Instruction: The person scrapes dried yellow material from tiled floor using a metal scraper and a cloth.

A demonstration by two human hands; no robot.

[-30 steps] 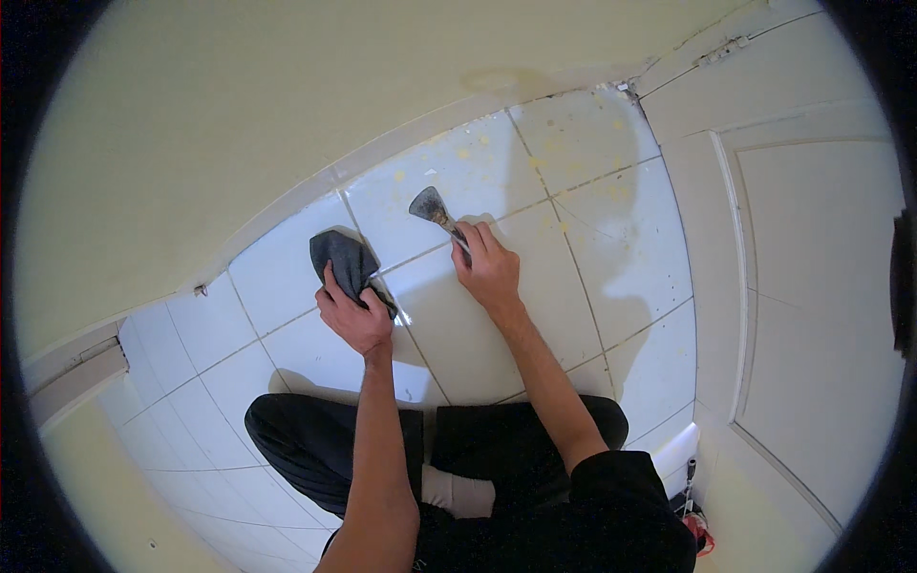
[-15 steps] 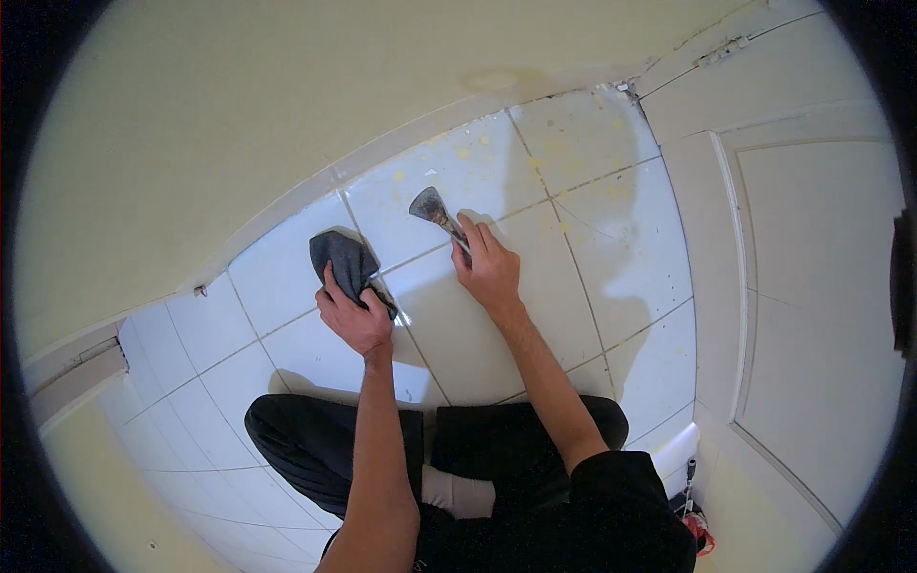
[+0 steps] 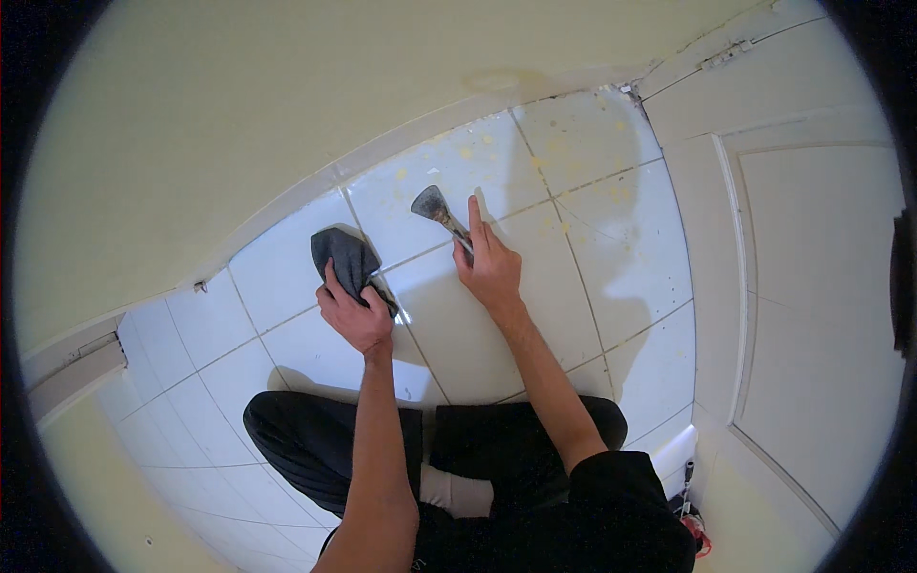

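My left hand [image 3: 359, 318] grips a dark grey cloth [image 3: 342, 253], bunched up and resting on the white floor tiles [image 3: 277, 234]. To its right, my right hand [image 3: 492, 269] is closed around the handle of a scraper [image 3: 432, 204], its index finger stretched out toward the wall. The scraper's flared, stained grey blade points up and left, over the tiles; whether it touches them I cannot tell. Most of the handle is hidden in my palm. Yellow paint spots [image 3: 564, 167] are spread over the tiles ahead of and right of the scraper.
A cream wall [image 3: 239, 115] with a low skirting strip [image 3: 382, 148] bounds the floor at the far side. On the right stands a panelled cream door [image 3: 812, 248]. Several items, one of them red [image 3: 702, 535], lie at the lower right beside my body.
My right index finger has straightened and lifted away from the scraper handle. The scraper and the cloth stay almost where they were.
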